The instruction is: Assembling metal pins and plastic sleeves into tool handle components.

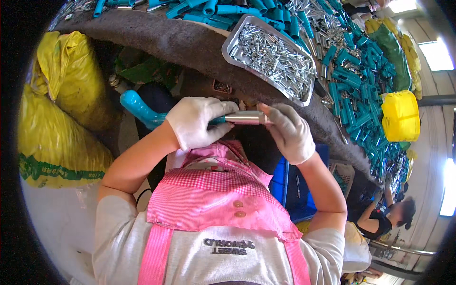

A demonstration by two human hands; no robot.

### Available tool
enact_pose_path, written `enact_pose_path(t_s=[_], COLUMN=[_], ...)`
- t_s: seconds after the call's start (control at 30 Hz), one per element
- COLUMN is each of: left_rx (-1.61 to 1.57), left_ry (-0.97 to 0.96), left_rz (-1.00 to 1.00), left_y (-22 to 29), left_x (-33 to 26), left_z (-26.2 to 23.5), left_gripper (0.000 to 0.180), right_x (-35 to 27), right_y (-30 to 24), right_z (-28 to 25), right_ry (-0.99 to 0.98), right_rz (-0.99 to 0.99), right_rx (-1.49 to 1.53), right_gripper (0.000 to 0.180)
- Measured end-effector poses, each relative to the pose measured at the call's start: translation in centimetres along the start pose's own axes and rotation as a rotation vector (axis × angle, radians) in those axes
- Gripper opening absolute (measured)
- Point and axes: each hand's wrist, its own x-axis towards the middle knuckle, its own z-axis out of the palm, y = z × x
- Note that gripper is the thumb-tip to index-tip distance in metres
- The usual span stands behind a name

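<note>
In front of my chest a teal curved handle point(137, 108) and a shiny metal tube point(247, 118) lie end to end, nearly level. My left hand point(195, 124), in a white glove, is closed round the straight part of the teal handle, with its fingertips reaching the metal tube. The curved end sticks out to the left. My right hand point(292, 135), also gloved, pinches the tube's right end between thumb and fingers. Its fingertips are slightly blurred, and the join inside my left hand is partly hidden.
Beyond my hands a dark-covered bench point(156, 38) carries a metal tray point(227, 53) of small metal parts and heaps of teal pieces point(363, 88). Yellow sacks point(64, 137) stand left. A blue crate point(306, 209) is at right, below a yellow container point(401, 116). Another person point(377, 221) sits farther right.
</note>
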Motion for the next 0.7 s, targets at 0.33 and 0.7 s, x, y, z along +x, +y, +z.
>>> enact_pose_path(t_s=[0.33, 0.7], left_rx=[0.119, 0.328], left_ry=[-0.171, -0.198], left_rz=[-0.047, 0.025], left_y=[0.4, -0.2], left_x=[-0.7, -1.3], left_z=[-1.2, -1.8], left_gripper=[0.035, 0.034], right_x=[0.5, -0.5], right_y=[-1.1, -0.6], right_z=[0.6, 3.5], right_ry=[-0.368, -0.117], right_rz=[1.060, 0.564], right_rx=[1.154, 0.997], right_gripper=[0.038, 0.032])
